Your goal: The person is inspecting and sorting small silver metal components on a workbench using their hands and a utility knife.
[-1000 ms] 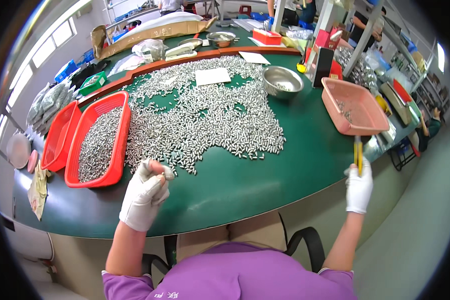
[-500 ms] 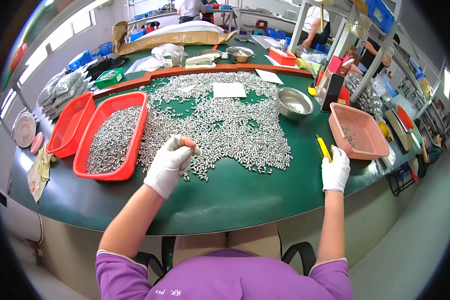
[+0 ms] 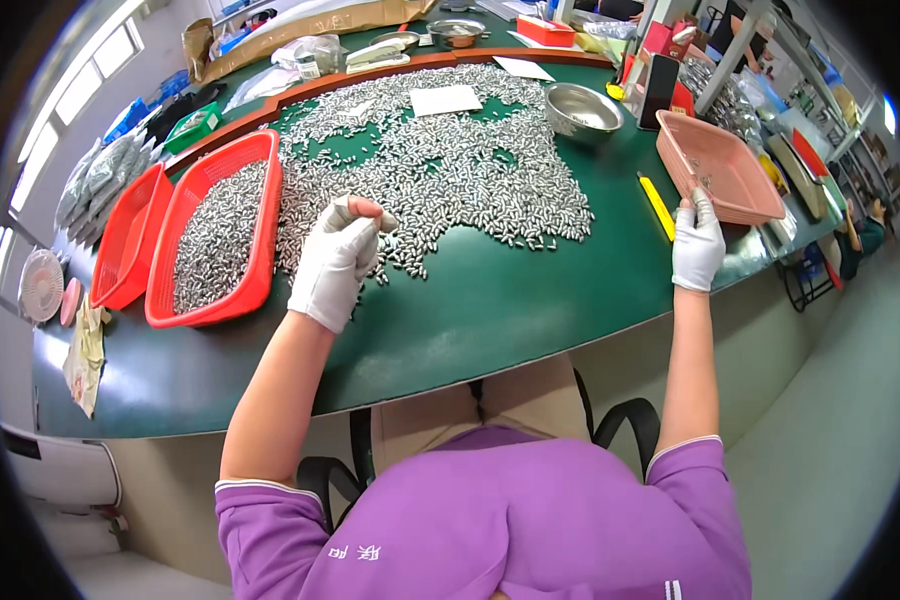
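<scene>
**Small metal pieces spread across a green table, one pinched in a gloved hand**

Small metal pieces (image 3: 440, 170), silvery and oblong, lie in a broad loose heap over the middle of a green table (image 3: 490, 310). The left hand (image 3: 338, 258), in a white glove, is curled into a near fist above the heap's near edge, its fingertips (image 3: 370, 213) pressed together on what looks like one of the pieces. The right hand (image 3: 697, 245), also gloved, is raised with fingers pointing up beside the near corner of a pink tray (image 3: 720, 175); whether it grips the tray's rim or only touches it cannot be told. A yellow tool (image 3: 657, 207) lies flat on the table just left of that hand.

To the left of the heap stands a red basket (image 3: 220, 240) filled with the same pieces, and beside it a second red basket (image 3: 125, 240) of like shape. A white paper sheet (image 3: 446, 100) rests on the heap's far side, with a smaller white slip (image 3: 523, 68) beyond it. A round steel bowl (image 3: 583, 108) sits at the heap's right edge. Clear plastic bags (image 3: 100, 180) of metal parts are stacked at the table's far left, and a long brown parcel (image 3: 310, 25) lies along the far edge. A small green box (image 3: 195, 125) sits near the bags.
</scene>
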`<state>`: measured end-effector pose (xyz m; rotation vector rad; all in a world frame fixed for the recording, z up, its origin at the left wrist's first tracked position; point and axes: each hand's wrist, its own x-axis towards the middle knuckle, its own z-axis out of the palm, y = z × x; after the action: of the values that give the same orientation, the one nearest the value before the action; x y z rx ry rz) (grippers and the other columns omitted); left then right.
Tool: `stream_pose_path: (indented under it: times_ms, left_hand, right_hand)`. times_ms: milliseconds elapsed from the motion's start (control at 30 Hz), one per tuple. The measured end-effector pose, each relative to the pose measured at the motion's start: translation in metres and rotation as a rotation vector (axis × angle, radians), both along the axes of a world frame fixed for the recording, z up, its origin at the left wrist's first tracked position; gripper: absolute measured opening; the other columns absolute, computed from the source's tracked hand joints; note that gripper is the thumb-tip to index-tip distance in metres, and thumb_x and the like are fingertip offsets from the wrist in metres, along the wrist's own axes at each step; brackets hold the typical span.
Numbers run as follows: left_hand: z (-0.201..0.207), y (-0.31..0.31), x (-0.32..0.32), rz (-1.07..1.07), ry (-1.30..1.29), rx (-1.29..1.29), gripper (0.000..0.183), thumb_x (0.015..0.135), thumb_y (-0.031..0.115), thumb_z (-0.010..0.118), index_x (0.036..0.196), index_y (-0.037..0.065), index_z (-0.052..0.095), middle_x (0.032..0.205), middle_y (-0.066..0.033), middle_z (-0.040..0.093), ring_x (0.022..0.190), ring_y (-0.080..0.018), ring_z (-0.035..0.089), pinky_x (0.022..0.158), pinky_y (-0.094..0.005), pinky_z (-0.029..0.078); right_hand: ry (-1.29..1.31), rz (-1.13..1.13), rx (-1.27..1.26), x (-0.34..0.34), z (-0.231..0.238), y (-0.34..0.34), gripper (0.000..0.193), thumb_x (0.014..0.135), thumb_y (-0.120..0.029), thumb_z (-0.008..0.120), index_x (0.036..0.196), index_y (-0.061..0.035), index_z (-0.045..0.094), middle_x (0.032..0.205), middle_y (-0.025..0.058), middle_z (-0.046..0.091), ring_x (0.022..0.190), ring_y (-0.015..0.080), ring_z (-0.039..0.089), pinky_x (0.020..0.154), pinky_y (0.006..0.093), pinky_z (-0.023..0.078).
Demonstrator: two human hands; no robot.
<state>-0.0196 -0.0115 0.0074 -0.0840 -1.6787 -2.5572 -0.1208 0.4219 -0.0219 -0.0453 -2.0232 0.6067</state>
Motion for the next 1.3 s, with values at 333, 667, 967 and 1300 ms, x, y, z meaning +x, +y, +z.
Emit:
stream_pose_path:
  times_ms: [333,667,967,1300]
  left_hand:
    - [0.005,0.006,0.010,-0.099,-0.045,0.110,0.016,0.093,0.011,0.058,0.109,0.008,0.055,0.094,-0.0061,0.062,0.055,-0.0038,0.035,0.052,-0.0189,0.030]
    - [0.010,0.010,0.013,-0.145,-0.113,0.265,0.014,0.094,0.014,0.059,0.107,0.013,0.061,0.085,-0.0012,0.056,0.050,-0.0049,0.030,0.047,-0.0202,0.026]
    - [0.006,0.006,0.015,-0.203,-0.281,0.432,0.015,0.099,0.015,0.047,0.108,0.007,0.055,0.075,-0.0020,0.052,0.048,-0.0068,0.028,0.045,-0.0218,0.024]
    - [0.004,0.010,0.018,-0.218,-0.324,0.369,0.014,0.091,0.018,0.061,0.102,0.012,0.055,0.089,-0.0046,0.057,0.053,-0.0062,0.032,0.050,-0.0209,0.028]
  right_hand:
    - [0.137,0.026,0.001,0.001,-0.006,0.011,0.017,0.090,-0.007,0.066,0.106,0.0003,0.068,0.092,0.0081,0.069,0.083,0.0131,0.065,0.076,0.0276,0.053]
    - [-0.007,0.285,-0.225,0.022,0.016,-0.032,0.015,0.092,-0.010,0.066,0.103,-0.0013,0.069,0.103,0.0053,0.070,0.089,0.0105,0.063,0.080,0.0254,0.052]
    - [-0.445,1.080,0.665,0.029,0.059,-0.219,0.009,0.077,-0.021,0.068,0.079,-0.0128,0.065,0.078,0.0054,0.059,0.079,0.0265,0.060,0.069,0.0404,0.049]
    - [-0.526,1.037,0.797,0.017,0.042,-0.232,0.010,0.078,-0.023,0.068,0.080,-0.0134,0.065,0.079,0.0055,0.058,0.080,0.0264,0.058,0.070,0.0401,0.049]
